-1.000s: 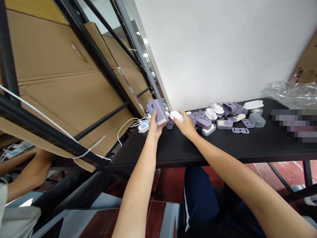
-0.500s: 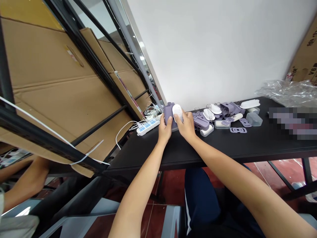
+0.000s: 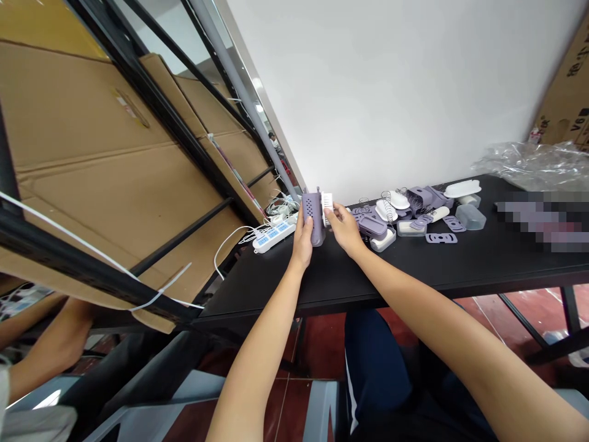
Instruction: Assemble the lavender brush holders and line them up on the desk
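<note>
Here, the left hand (image 3: 302,244) grasps a purple housing (image 3: 312,207), thumb laid across its front, fingers mostly hidden behind it. The housing stands nearly upright above the black table (image 3: 377,273), its face dotted with small dark holes and its lower end looking translucent. The right hand (image 3: 345,228) pinches a white brush piece (image 3: 327,202) between thumb and fingers, holding it on edge just beside the housing's right side; whether the two parts touch is hard to tell. Left of the hands, a white power strip (image 3: 275,234) with blue sockets lies on the table, a tangle of white cables (image 3: 281,205) behind it. Right of them spreads a cluster of loose parts: a purple oblong piece (image 3: 373,227) close to a clear container (image 3: 383,241) with something white inside, thin coil springs (image 3: 389,212) near white oval pieces (image 3: 399,200), and a flat slotted purple plate (image 3: 442,238) nearer the front edge. A clear empty-looking box (image 3: 470,217) sits farther right, and crumpled clear plastic (image 3: 536,161) lies beyond, at the table's far right.
</note>
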Motion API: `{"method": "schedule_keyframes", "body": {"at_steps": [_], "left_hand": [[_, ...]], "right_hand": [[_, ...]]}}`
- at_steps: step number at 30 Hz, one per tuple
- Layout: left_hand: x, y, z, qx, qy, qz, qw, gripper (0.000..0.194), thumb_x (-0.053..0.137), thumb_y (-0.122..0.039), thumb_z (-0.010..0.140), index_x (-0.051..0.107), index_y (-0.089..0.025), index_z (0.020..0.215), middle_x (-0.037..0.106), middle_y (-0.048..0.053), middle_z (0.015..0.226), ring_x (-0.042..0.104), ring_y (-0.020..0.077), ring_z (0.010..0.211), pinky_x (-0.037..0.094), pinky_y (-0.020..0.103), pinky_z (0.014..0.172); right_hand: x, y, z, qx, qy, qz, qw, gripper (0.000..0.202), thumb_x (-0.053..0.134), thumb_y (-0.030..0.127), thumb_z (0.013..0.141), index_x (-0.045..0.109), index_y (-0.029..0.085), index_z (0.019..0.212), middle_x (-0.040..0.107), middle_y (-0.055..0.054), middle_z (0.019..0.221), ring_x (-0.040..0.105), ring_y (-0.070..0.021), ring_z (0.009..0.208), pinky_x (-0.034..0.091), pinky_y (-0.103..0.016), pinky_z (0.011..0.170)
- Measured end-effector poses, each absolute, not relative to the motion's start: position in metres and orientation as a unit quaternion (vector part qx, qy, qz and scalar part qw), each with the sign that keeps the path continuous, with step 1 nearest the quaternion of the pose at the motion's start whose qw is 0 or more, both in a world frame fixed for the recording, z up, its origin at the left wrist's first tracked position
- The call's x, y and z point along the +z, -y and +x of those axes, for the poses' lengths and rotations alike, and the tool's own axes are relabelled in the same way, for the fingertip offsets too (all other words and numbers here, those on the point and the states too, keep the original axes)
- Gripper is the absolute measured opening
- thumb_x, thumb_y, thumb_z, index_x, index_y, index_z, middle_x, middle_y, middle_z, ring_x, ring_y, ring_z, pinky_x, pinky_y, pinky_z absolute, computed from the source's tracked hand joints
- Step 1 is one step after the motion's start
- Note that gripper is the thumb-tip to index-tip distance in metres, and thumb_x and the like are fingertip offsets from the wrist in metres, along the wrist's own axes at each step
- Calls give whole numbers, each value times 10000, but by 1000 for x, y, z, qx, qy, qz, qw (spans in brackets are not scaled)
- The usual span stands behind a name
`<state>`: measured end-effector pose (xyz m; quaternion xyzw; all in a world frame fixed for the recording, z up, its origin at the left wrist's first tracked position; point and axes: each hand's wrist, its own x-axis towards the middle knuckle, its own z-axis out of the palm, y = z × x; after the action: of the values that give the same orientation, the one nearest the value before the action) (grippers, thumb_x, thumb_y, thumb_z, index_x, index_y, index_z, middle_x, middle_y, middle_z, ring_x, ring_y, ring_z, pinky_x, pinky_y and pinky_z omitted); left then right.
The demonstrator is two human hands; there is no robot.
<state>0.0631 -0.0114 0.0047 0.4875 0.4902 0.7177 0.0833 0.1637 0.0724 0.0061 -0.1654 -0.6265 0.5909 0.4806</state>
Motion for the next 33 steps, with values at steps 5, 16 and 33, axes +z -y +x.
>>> {"method": "schedule_keyframes", "body": {"at_steps": [5, 16, 33], "left_hand": [[5, 11, 62, 721, -495, 476, 87, 638, 646, -631, 894, 597, -304, 1440, 478, 45, 1608, 281, 252, 1579, 254, 363, 1284], [2, 12, 58, 703, -512, 487, 78, 644, 637, -634, 899, 584, -314, 1455, 460, 33, 1623, 249, 245, 1591, 204, 373, 1302], [-6, 14, 53, 596, -538, 595, -21, 647, 524, -572, 991, 433, -294, 1568, 413, 78, 1651, 308, 284, 1567, 239, 431, 1293]], "right_hand": [[7, -72, 165, 597, 624, -153, 479, 430, 581, 464, 955, 637, 219, 1303, 744, -42, 1051, 697, -173, 914, 562, -287, 783], [5, -74, 164, 575, 645, -158, 478, 442, 568, 502, 953, 649, 231, 1293, 751, -36, 1086, 703, -173, 947, 556, -299, 838], [26, -74, 179, 718, 526, -93, 446, 476, 574, 673, 875, 579, 309, 1181, 656, 1, 1047, 639, -187, 931, 541, -311, 765]]}}
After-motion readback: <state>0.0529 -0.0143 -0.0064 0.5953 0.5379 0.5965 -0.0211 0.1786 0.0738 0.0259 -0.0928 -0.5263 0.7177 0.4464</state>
